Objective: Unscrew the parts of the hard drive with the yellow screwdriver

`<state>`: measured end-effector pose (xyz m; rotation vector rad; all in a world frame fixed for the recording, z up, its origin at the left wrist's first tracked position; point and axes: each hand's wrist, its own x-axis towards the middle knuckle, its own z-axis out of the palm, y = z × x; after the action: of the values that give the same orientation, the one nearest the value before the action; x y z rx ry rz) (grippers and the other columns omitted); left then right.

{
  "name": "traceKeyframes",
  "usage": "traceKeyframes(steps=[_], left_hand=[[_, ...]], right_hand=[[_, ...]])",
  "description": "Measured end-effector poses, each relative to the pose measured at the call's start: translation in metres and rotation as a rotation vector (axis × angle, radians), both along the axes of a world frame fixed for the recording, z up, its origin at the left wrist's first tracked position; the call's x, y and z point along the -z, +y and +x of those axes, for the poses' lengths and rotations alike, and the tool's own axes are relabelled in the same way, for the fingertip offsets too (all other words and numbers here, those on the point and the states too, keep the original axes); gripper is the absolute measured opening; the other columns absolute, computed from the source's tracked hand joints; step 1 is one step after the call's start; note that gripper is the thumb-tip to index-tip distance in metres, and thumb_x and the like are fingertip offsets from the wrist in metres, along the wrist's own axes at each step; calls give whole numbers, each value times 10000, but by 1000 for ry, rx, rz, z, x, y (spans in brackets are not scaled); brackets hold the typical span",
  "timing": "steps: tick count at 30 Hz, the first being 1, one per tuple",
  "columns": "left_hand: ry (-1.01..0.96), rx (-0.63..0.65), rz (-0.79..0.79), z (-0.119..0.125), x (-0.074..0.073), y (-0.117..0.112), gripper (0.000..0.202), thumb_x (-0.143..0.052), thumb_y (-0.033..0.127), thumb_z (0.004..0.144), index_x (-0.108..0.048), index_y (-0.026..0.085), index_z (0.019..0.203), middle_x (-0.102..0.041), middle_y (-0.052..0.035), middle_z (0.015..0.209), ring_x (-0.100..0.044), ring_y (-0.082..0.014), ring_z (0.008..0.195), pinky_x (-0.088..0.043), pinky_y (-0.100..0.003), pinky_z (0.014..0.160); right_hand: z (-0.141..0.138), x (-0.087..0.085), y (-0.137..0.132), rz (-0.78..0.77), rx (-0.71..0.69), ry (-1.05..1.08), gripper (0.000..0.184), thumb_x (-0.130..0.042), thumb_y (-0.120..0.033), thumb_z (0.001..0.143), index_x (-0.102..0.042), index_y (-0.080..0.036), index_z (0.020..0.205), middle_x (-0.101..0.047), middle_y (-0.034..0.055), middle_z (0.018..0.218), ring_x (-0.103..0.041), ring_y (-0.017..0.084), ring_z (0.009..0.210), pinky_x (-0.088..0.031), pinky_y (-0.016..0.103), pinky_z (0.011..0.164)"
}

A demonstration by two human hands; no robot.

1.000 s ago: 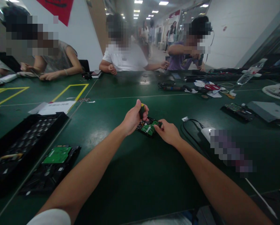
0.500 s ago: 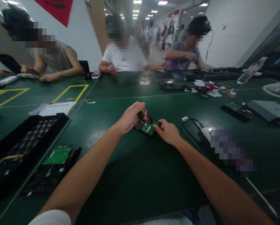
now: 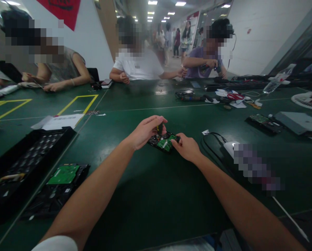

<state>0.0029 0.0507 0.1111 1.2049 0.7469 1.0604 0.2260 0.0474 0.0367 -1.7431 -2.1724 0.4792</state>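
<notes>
A hard drive (image 3: 163,143) with a green circuit board rests on the green table in front of me. Over its far left part, my left hand (image 3: 148,129) is closed around the dark handle of a screwdriver (image 3: 159,129) with yellow marks, held upright. The screwdriver's tip is hidden, so I cannot tell whether it touches a screw. My right hand (image 3: 186,145) grips the drive's right end between thumb and fingers. A second circuit board (image 3: 64,174) lies on dark hardware to the left of my left forearm.
A long black tray (image 3: 30,160) stands at the left beside a white paper (image 3: 63,121). At right lie a power strip (image 3: 230,149) with a cable, another drive (image 3: 263,124) and a grey box (image 3: 299,123). A plastic bottle (image 3: 278,79) is farther back. Several people sit opposite.
My left fingers have shifted and opened slightly around the screwdriver handle. My right hand and the drive stay in place.
</notes>
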Motion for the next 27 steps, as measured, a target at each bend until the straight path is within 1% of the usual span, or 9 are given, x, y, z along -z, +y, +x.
traceKeyframes(steps=[3, 6, 8, 10, 14, 18, 20, 23, 27], left_hand=[[-75, 4, -15, 10, 6, -2, 409, -629, 563, 910, -684, 158, 928, -632, -50, 753, -621, -175, 718, -509, -313, 728], [-181, -41, -6, 20, 11, -2, 491, -535, 640, 937, -637, 172, 829, -507, 1, 632, -529, -135, 600, -493, -292, 671], [-200, -65, -19, 23, 13, -1, 503, -530, 664, 932, -601, 184, 802, -454, 20, 610, -485, -122, 564, -491, -286, 647], [-194, -92, -29, 24, 14, 0, 486, -567, 668, 912, -572, 193, 811, -436, 32, 608, -468, -115, 551, -490, -279, 631], [-192, -149, -14, 21, 13, 1, 423, -662, 607, 882, -511, 212, 875, -476, 48, 627, -486, -110, 556, -509, -280, 650], [-177, -148, 2, 17, 11, 1, 397, -663, 567, 891, -476, 217, 884, -570, 21, 679, -574, -138, 619, -527, -308, 701], [-171, -124, 21, 16, 10, 0, 367, -655, 539, 903, -490, 212, 879, -596, 5, 702, -607, -152, 658, -520, -307, 707], [-164, -104, 42, 15, 9, 0, 333, -653, 507, 909, -536, 198, 867, -616, -11, 737, -615, -154, 679, -509, -302, 701], [-71, -183, 78, 12, 7, 2, 341, -685, 501, 887, -644, 170, 818, -635, -34, 803, -599, -139, 706, -493, -281, 704]], right_hand=[[0, 1, 0, 5, -9, 10, 398, -500, -519, 1031, -597, -207, 1256, -728, 28, 832, -667, 186, 714, -359, 277, 569], [1, 3, 1, 17, -7, -13, 407, -499, -530, 1025, -604, -208, 1250, -731, 37, 845, -664, 193, 714, -348, 277, 562], [1, 4, 2, 25, -4, -30, 411, -503, -535, 1021, -608, -211, 1251, -737, 49, 875, -670, 201, 738, -351, 278, 571], [1, 4, 2, 27, 1, -41, 422, -503, -537, 1019, -606, -211, 1266, -743, 60, 905, -677, 210, 763, -359, 281, 582], [0, 5, 2, 23, 4, -46, 432, -496, -545, 1022, -604, -209, 1272, -746, 61, 913, -683, 216, 780, -363, 284, 588], [0, 4, 2, 28, 1, -40, 436, -493, -549, 1025, -598, -209, 1277, -742, 63, 915, -682, 215, 770, -361, 284, 580], [0, 3, 2, 16, -1, -27, 430, -493, -545, 1027, -597, -210, 1275, -740, 58, 901, -678, 210, 759, -359, 283, 570], [0, 1, 1, -5, 0, -20, 420, -491, -541, 1031, -596, -216, 1275, -741, 52, 897, -674, 202, 751, -353, 280, 564], [0, 0, 0, -12, -3, -11, 408, -492, -535, 1034, -593, -221, 1275, -739, 39, 872, -674, 198, 740, -348, 279, 555]])
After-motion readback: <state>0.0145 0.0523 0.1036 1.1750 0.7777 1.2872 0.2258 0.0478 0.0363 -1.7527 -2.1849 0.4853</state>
